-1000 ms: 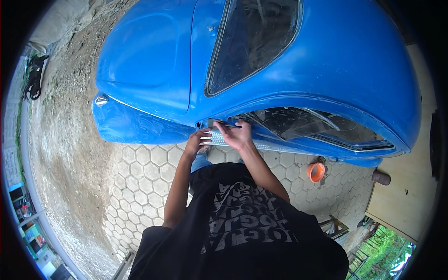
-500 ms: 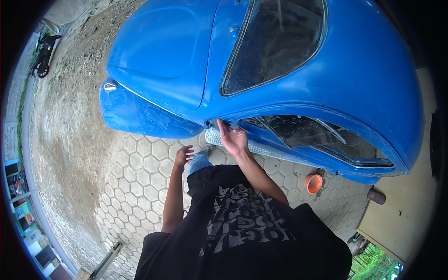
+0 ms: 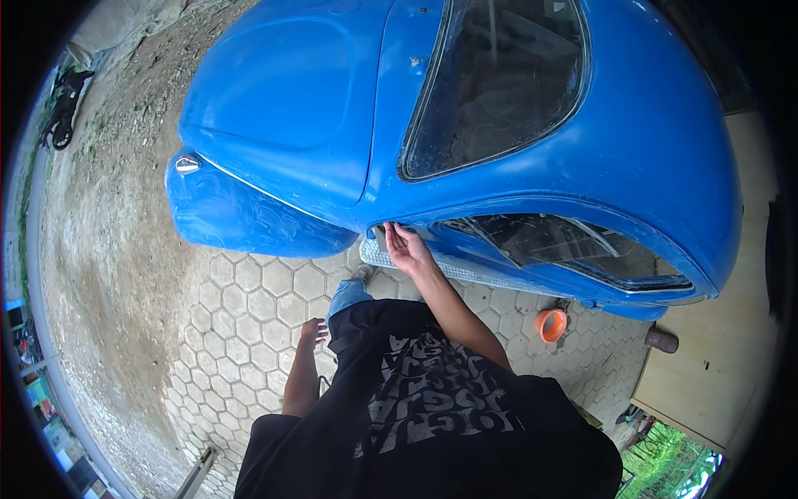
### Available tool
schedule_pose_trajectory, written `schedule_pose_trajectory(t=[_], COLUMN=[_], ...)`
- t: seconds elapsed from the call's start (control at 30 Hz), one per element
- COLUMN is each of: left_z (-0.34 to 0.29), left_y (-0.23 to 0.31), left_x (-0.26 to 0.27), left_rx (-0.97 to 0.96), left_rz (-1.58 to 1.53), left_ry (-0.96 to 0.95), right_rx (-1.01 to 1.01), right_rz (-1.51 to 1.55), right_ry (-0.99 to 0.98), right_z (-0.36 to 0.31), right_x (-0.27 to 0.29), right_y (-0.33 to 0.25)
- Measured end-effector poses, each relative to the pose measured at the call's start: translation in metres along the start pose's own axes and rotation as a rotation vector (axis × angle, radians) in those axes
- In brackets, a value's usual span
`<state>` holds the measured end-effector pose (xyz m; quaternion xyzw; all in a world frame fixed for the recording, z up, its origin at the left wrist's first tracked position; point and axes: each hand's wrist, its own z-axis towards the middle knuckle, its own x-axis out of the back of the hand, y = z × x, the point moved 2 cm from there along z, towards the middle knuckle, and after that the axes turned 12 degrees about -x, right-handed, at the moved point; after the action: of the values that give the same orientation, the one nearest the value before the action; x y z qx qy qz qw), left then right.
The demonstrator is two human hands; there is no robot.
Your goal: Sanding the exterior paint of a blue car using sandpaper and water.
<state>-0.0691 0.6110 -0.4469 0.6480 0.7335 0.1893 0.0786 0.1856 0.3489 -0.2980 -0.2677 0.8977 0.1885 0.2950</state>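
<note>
The side of a blue rounded car [image 3: 283,191] stands in front of me, its surface dull with pale smears on the fender. Beside the body, just behind the front fender, is my right hand [image 3: 405,248], palm turned up. Its fingers are bent together at the edge of a small grey sheet [image 3: 381,239], which they seem to pinch. What the sheet is made of is too small to tell. Away from the car, my left hand [image 3: 314,331] hangs low by my leg, fingers loosely curled and apart, holding nothing.
Below the door runs a pale textured running board [image 3: 465,270]. An orange bucket [image 3: 550,325] stands on the hexagonal paving [image 3: 249,320]. At right are a brown rounded object [image 3: 661,338] and a tan board [image 3: 690,391]. A motorcycle [image 3: 65,108] is far left, past the dirt.
My right hand has bent its fingers in, and more of the grey sheet shows beside them. My left hand has dropped back a little toward my body. The view has shifted slightly.
</note>
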Motion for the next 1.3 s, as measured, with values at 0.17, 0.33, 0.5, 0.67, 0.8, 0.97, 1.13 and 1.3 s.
schedule_pose_trajectory(t=[0.17, 0.33, 0.5, 0.67, 0.8, 0.97, 1.13, 1.3], left_z=[0.021, 0.042, -0.033, -0.144, -0.155, -0.128, -0.09, -0.082], left_y=[0.026, 0.07, 0.212, 0.327, 0.346, 0.337, 0.316, 0.309], left_x=[0.009, 0.027, -0.014, -0.086, -0.117, -0.107, -0.065, -0.044], left_rx=[-0.049, -0.181, -0.783, -1.328, -1.552, -1.447, -1.298, -1.288], left_rz=[0.082, 0.174, 0.184, 0.3, 0.419, 0.365, 0.356, 0.283], left_ry=[-0.013, -0.081, -0.332, -0.443, -0.397, -0.343, -0.284, -0.202], right_rx=[0.063, 0.261, 0.462, 0.895, 1.396, 1.561, 1.561, 1.657], right_rz=[-0.085, -0.176, -0.142, -0.649, -1.048, -1.449, -1.43, -1.337], right_ry=[0.046, 0.064, 0.1, 0.267, 0.548, 0.915, 0.951, 0.965], right_z=[-0.008, -0.06, -0.106, -0.103, -0.079, -0.067, -0.065, -0.111], right_x=[0.002, -0.028, -0.054, -0.066, -0.054, -0.058, -0.065, -0.085], right_y=[0.0, 0.011, 0.019, 0.039, 0.033, 0.035, 0.037, 0.02])
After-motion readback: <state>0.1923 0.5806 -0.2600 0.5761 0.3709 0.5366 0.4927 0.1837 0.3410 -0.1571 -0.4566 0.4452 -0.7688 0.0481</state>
